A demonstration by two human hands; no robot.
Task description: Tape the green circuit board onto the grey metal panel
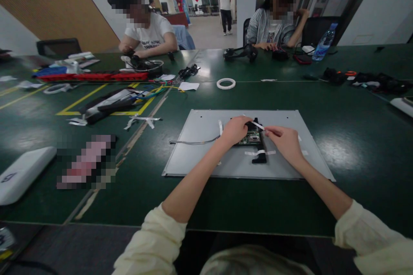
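Note:
A grey metal panel (pixel 206 154) lies flat on the green table in front of me. On its middle sit a small green circuit board (pixel 252 138) and a black bracket (pixel 260 155) held down by white tape. My left hand (pixel 235 130) is closed, pressing on the board's left side. My right hand (pixel 284 141) pinches the end of a white tape strip (pixel 258 125) that runs across to the left hand. A thin grey ribbon cable (pixel 193 142) trails left off the board.
A white tape roll (pixel 226 83) lies beyond the panel. To the left are a white device (pixel 22 174), black and silver parts (pixel 109 105) and tape scraps (pixel 142 119). Two people sit at the far side, with headsets, cables and a water bottle (pixel 324 42).

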